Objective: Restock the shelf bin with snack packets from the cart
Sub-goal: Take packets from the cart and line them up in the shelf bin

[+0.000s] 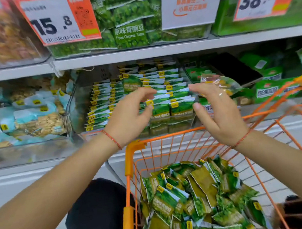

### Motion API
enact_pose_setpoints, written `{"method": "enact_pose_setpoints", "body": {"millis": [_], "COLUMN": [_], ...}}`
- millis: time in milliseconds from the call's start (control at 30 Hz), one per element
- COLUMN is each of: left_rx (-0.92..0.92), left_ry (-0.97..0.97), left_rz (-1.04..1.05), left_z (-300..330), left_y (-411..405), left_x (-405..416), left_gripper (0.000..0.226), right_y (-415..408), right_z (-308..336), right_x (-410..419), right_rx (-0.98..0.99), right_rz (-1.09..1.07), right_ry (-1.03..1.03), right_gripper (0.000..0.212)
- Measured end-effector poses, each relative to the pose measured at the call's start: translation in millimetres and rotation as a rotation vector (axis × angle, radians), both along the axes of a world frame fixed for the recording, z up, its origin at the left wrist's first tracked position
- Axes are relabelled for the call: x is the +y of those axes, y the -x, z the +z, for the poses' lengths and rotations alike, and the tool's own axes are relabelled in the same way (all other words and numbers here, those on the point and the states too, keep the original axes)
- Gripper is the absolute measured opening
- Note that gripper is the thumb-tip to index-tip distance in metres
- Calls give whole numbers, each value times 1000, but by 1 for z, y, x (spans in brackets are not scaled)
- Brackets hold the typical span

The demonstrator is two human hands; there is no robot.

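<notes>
A clear shelf bin (pixel 82 104) on the middle shelf holds several neat rows of green snack packets (pixel 180 107) standing on edge. My left hand (pixel 129 115) and my right hand (pixel 219 112) hover in front of the bin, one at each side of the front rows. The fingers of both are loosely spread and hold nothing. Whether the fingertips touch the packets I cannot tell. Below them, the orange wire cart (pixel 130 161) carries a loose heap of the same green packets (pixel 196 200).
To the left, another clear bin (pixel 25 157) is filled with pale blue snack bags. The upper shelf (pixel 160 51) carries green pea packs and price signs. More green bags lie in the bin at right (pixel 272 87). The cart's rim stands close under my wrists.
</notes>
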State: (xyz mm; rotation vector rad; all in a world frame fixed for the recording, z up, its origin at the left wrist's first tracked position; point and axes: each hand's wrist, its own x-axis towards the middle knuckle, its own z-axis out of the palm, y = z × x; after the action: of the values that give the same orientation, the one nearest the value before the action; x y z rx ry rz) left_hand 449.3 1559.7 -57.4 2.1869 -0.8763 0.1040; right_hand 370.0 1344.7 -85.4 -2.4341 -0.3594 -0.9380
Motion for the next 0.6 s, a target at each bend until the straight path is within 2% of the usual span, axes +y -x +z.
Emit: {"method": "enact_pose_setpoints", "body": {"millis": [33,100,133,200,233,300,367,400,467,533,600], "left_rx": [18,55,111,262,313,323,343,356,323,280,243], "left_ry": [-26,-249,-434,-859,-1076,-1351,-1437,-1421,-1394,-1395,-1423], "left_rz": [-104,-300,-365,-368,-356,-476,-517,-497,-499,-526,-555], "left_z": [-2,-9,-14,-26,-33,-59,-83,-92,-102,-108,-110], "left_y": [19,50,62,76,81,85,85,84,83,86,92], "left_x": [-4,-16,-23,-37,-42,-52,-58,-60,-58,-58,-58], "left_gripper": [30,24,25,24,22,38,51,56,70,86,89], "right_y": [14,36,44,54,55,58,63,66,69,70,71], "right_z": [-3,-13,-20,-36,-45,-60,-72,-76,-84,-94,-103], "right_x": [0,-1,-4,-9,-12,-13,-11,-9,-4,-1,3], "right_rx": [23,84,112,197,349,802,1132,1191,1179,1193,1274], "right_rz": [0,-27,-49,-114,-140,-193,-169,-128,-42,18,22], "right_ry": [-21,-64,-51,118,230,438,613,675,755,811,850], "right_gripper": [39,37,35,38,40,35,36,41,55,78,98]}}
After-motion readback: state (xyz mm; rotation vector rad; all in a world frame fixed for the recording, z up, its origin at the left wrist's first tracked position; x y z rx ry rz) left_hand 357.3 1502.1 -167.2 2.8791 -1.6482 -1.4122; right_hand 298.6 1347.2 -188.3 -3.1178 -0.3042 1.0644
